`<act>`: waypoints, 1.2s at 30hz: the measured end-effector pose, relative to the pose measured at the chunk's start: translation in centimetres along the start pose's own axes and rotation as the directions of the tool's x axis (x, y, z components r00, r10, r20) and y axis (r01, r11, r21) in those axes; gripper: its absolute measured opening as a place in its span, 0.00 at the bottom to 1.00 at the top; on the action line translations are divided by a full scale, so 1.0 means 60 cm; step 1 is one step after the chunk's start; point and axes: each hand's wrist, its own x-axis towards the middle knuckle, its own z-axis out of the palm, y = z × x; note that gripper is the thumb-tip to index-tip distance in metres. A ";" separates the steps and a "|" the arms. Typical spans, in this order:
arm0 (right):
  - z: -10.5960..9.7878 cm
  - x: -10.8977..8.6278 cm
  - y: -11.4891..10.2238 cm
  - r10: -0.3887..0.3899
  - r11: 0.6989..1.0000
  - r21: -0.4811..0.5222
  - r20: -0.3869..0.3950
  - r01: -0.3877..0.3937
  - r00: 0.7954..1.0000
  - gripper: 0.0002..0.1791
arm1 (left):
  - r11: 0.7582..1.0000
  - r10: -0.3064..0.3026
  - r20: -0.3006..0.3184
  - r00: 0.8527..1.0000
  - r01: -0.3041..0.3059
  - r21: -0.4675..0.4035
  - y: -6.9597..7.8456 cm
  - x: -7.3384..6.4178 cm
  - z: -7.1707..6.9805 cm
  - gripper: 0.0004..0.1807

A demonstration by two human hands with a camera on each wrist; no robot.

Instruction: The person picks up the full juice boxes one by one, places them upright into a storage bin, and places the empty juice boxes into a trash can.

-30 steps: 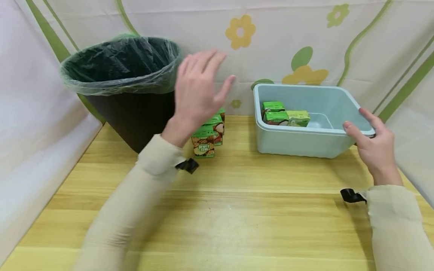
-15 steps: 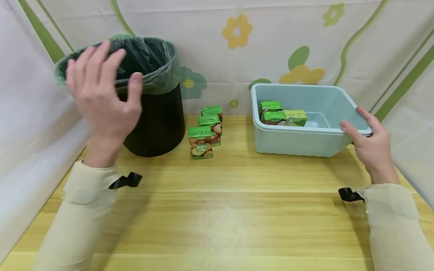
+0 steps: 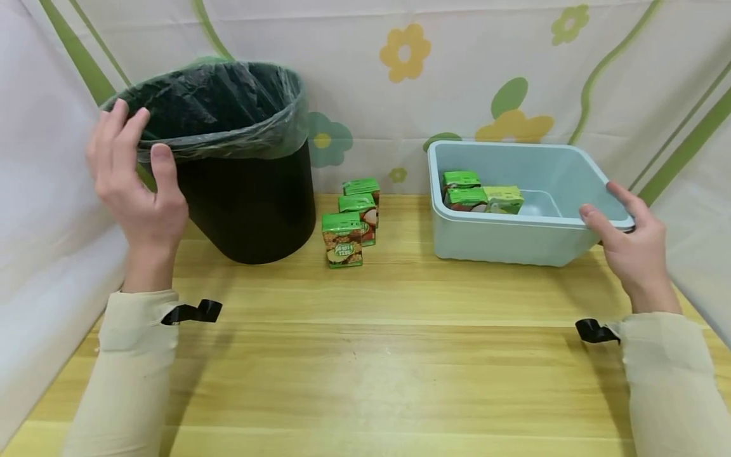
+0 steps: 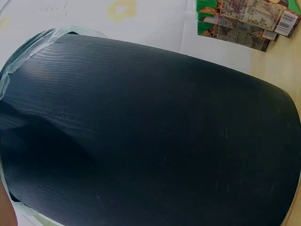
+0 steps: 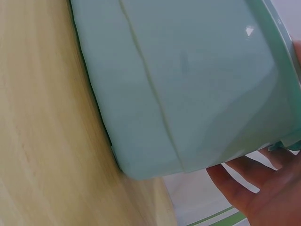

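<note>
My left hand (image 3: 137,190) is at the left side of the black waste bin (image 3: 257,209), its loosely bent fingers and thumb right at the lined rim. A green translucent liner (image 3: 274,136) folds over that rim. In the left wrist view the bin's dark wall (image 4: 155,127) fills most of the picture. My right hand (image 3: 639,254) grips the right end of a pale blue tub (image 3: 502,238), thumb over the rim and fingers outside. Inside the tub are a light green carton (image 3: 504,199) and two green-topped cartons (image 3: 467,198).
Three small green-and-brown cartons (image 3: 342,240) stand in a staggered row on the wooden table (image 3: 371,362), between bin and tub. Behind them hangs a white curtain (image 3: 354,82) with flower prints. White cloth (image 3: 46,222) also closes off the left side.
My left hand has swept left from above the standing cartons, past the front of the bin, to the bin's left rim. My right hand stays on the tub.
</note>
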 end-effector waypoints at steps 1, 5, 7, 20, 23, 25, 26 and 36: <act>0.000 0.001 0.000 -0.003 1.000 -0.002 -0.002 0.003 1.000 0.39 | 1.000 -0.007 -0.001 1.000 0.007 -0.003 -0.002 -0.001 0.000 0.23; 0.000 0.001 0.001 -0.003 1.000 0.004 -0.007 0.003 1.000 0.39 | 1.000 -0.018 -0.007 1.000 0.018 -0.010 -0.005 -0.001 0.001 0.19; -0.001 0.000 0.001 0.000 1.000 0.017 -0.013 0.000 1.000 0.39 | 1.000 -0.021 0.000 1.000 0.021 -0.005 -0.005 0.001 0.002 0.18; 0.001 -0.007 -0.020 0.008 0.999 -0.032 -0.023 -0.009 1.000 0.38 | 1.000 -0.025 0.024 0.999 0.024 0.011 -0.013 0.002 -0.003 0.20; 0.019 -0.018 -0.051 -0.041 0.999 -0.019 -0.152 0.038 0.988 0.36 | 1.000 -0.030 0.030 0.999 0.030 0.005 -0.014 0.002 -0.006 0.20; 0.038 -0.032 -0.085 -0.112 0.993 0.017 -0.260 0.120 0.959 0.33 | 0.999 -0.034 0.029 0.999 0.034 -0.003 -0.014 0.002 -0.006 0.20; 0.048 -0.039 -0.103 -0.154 0.984 0.034 -0.307 0.173 0.939 0.32 | 0.999 -0.035 0.027 0.999 0.035 -0.004 -0.013 0.002 -0.007 0.20; 0.171 -0.082 -0.211 -0.511 0.728 0.381 -0.252 0.570 0.821 0.25 | 0.999 -0.036 0.014 0.999 0.036 -0.014 -0.010 0.002 -0.002 0.21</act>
